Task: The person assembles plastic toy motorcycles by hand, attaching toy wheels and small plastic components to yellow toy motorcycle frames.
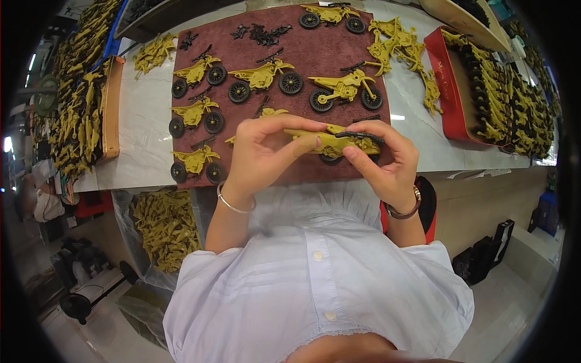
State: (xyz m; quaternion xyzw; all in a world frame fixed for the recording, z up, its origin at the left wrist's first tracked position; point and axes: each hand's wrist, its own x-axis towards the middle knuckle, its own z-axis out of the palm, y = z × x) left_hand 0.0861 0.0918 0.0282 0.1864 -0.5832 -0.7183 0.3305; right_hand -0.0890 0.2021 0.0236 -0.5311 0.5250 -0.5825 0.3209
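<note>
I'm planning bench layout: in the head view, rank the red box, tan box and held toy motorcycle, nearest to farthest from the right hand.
1. Held toy motorcycle: touching the right hand.
2. Red box: right side.
3. Tan box: far left.

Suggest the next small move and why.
Probably press the black handlebar with the right hand, left hand steadying the yellow toy motorbike: the hands grip opposite ends, the right at the handlebar, whose seating I can't confirm.

Cam was the left head-worn fisheye. It looked down on the left hand point(259, 151) and right hand point(392, 166), pretty close.
</note>
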